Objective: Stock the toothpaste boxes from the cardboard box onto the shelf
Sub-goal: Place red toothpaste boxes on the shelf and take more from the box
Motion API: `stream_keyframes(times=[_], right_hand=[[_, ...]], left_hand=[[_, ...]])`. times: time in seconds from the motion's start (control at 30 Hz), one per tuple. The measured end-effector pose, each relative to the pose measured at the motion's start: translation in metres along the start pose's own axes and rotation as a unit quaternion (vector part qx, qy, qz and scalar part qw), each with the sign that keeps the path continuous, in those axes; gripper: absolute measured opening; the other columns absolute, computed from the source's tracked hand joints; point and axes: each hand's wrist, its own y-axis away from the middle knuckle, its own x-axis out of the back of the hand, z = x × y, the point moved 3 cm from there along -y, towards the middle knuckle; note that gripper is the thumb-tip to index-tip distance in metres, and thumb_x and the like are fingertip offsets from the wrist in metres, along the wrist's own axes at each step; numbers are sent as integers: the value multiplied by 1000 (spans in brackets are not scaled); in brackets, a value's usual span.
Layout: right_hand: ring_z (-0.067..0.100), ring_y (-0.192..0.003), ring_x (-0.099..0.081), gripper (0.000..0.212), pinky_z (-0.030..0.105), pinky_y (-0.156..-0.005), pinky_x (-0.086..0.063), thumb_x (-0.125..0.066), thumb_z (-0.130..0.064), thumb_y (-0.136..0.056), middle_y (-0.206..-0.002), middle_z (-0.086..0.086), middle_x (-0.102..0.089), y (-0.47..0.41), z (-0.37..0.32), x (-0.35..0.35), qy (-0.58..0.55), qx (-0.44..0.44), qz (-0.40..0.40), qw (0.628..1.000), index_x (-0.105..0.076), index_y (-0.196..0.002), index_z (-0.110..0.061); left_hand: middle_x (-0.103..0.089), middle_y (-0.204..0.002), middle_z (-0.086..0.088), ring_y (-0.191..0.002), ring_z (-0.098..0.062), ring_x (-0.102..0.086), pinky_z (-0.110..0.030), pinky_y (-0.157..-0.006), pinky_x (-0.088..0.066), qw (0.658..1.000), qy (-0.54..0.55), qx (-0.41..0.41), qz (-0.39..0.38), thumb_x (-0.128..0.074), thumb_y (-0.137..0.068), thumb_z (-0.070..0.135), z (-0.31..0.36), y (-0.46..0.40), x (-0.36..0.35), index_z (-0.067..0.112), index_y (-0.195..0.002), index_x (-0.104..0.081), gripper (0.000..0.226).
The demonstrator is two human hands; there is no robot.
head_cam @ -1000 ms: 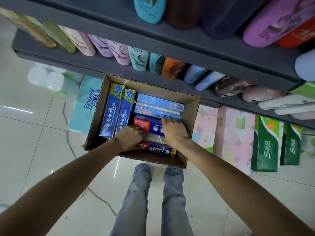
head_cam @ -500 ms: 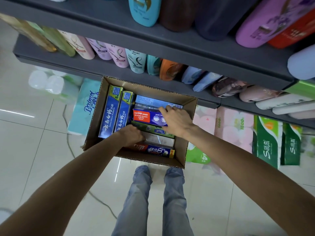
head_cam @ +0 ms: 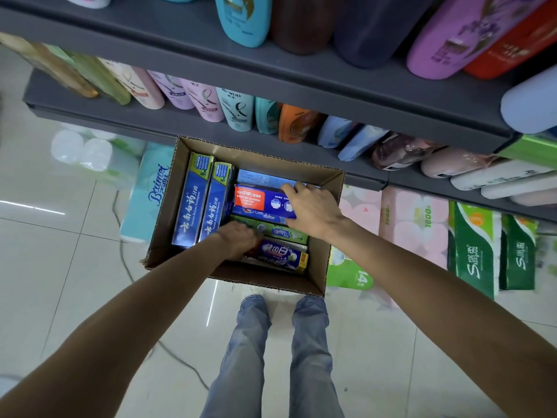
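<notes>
Two hands: both were down inside the cardboard box (head_cam: 319, 267) on the floor.
Progress: early, by my reading; no toothpaste box was seen on the shelf (head_cam: 301, 82), and the box looked nearly full.
Right hand (head_cam: 313, 211): fingers curled over the right end of the blue and red toothpaste box (head_cam: 260, 200), gripping it; it sat above the others, likely mid-lift.
Left hand (head_cam: 238, 241): lower in the box, fingers bent down among the packs; whether it gripped one I could not tell.
Count, upright blue boxes (head_cam: 193, 203): two, side by side along the left wall.
Count, flat boxes: at least five visible, the gripped one, a pale blue one behind it, a Crest one beneath, a green one (head_cam: 283, 232), and a purple one (head_cam: 280, 254) nearest the person.
Remaining: every visible box awaited shelving.
Shelf contents: shampoo bottles (head_cam: 235, 113) in rows; tissue packs (head_cam: 473, 248) below.
</notes>
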Motion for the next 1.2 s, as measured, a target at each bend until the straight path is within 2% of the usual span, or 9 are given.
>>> stream_keyframes(times=[0.13,0.4,0.63,0.73,0.83,0.93,1.07,1.13,1.2], right_hand=[[30,-105,-58,61,37,-79,-52,-66,-38,-81,-118,11,-57,5,2,7,-15,-7,15,1000,-36,-129,-14],[26,-111,-57,66,34,-83,-48,-67,-42,-81,-129,7,-54,46,-2,71,-57,-5,39,998,-35,-132,-16],[23,-110,-58,65,31,-76,-46,-67,-48,-77,-126,-3,-57,114,-4,168,-104,-31,115,987,-40,-133,-27],[20,-110,-58,66,32,-79,-47,-69,-51,-73,-123,-8,-61,150,1,207,-153,-36,158,975,-42,-131,-35],[16,-106,-60,67,30,-79,-49,-69,-58,-71,-121,-10,-62,179,7,245,-186,-46,191,963,-39,-127,-37],[2,-93,-64,61,27,-77,-53,-75,-56,-67,-113,-14,-65,206,11,279,-325,-26,209,922,-43,-116,-37],[8,-93,-67,70,32,-84,-54,-77,-66,-54,-104,-10,-70,232,18,319,-473,21,216,854,-54,-111,-32],[11,-94,-68,72,26,-81,-53,-81,-59,-54,-104,-8,-72,241,22,340,-523,39,216,823,-58,-113,-26],[16,-95,-68,65,23,-77,-52,-80,-48,-59,-106,-1,-71,250,26,358,-573,61,209,790,-59,-115,-23]], left_hand=[[-48,-136,-11,-119,-28,-51,-38,-94,-43,998,47,50,7,-49,-94,34,-1,6,9,16,-145,-22,60],[-46,-138,2,-125,-19,-45,-38,-93,-44,967,179,129,130,-53,-87,51,-27,104,81,27,-138,-35,59],[-66,-109,5,-102,-20,-61,-29,-74,-39,930,233,164,233,-66,-72,58,-46,215,175,31,-111,-52,49],[-68,-104,9,-96,-16,-63,-27,-71,-40,921,222,138,289,-60,-65,68,-47,260,220,32,-107,-53,56],[-69,-99,15,-88,-7,-65,-27,-73,-47,901,224,103,357,-70,-64,62,-51,298,265,35,-103,-54,50],[-66,-96,16,-84,-2,-62,-24,-71,-46,878,223,64,419,-74,-61,60,-54,324,309,38,-100,-59,48],[-63,-93,15,-85,0,-59,-22,-75,-46,842,224,14,490,-75,-61,60,-58,352,358,39,-100,-62,46],[-65,-88,14,-79,1,-60,-21,-72,-47,803,278,-7,527,-83,-60,48,-56,362,375,37,-97,-60,44],[-65,-85,12,-73,-1,-59,-18,-69,-48,744,371,-35,555,-89,-59,27,-54,367,388,29,-94,-58,47]])
